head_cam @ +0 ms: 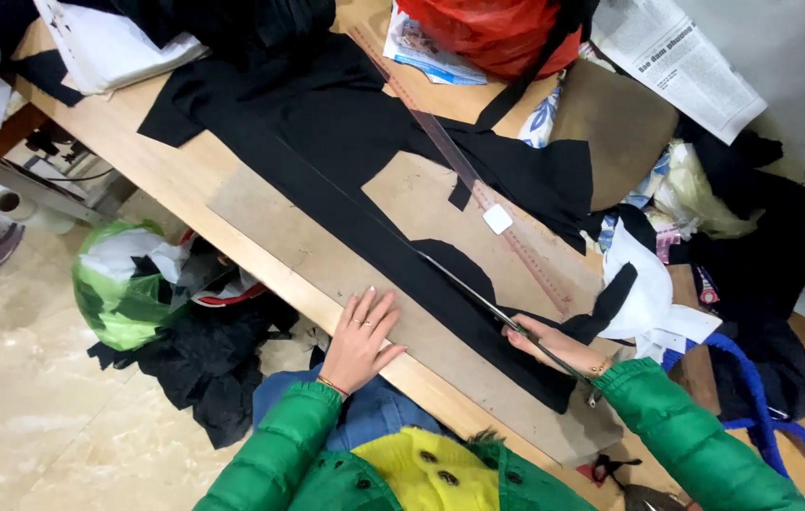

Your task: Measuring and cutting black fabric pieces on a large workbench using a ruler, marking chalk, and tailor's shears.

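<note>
My left hand (362, 337) lies flat with fingers spread on a brown cardboard sheet (327, 265) at the near edge of the wooden table (137, 151). It holds nothing. A long strip of black fabric (364, 222) runs diagonally across the cardboard. My right hand (554, 346) rests on the near end of that fabric. It grips a long thin metal tool (478, 298), possibly scissors, whose blade points up the strip. A clear long ruler (440, 142) lies across the fabric, with a small white square of chalk (497, 220) beside it.
On the table's far side are a red plastic bag (497, 28), newspaper (677, 57), a brown cushion (610, 123) and white cloth (648, 293). A green bag of scraps (118, 293) and black offcuts (203, 374) lie on the tiled floor at left. A blue cord (752, 397) hangs at right.
</note>
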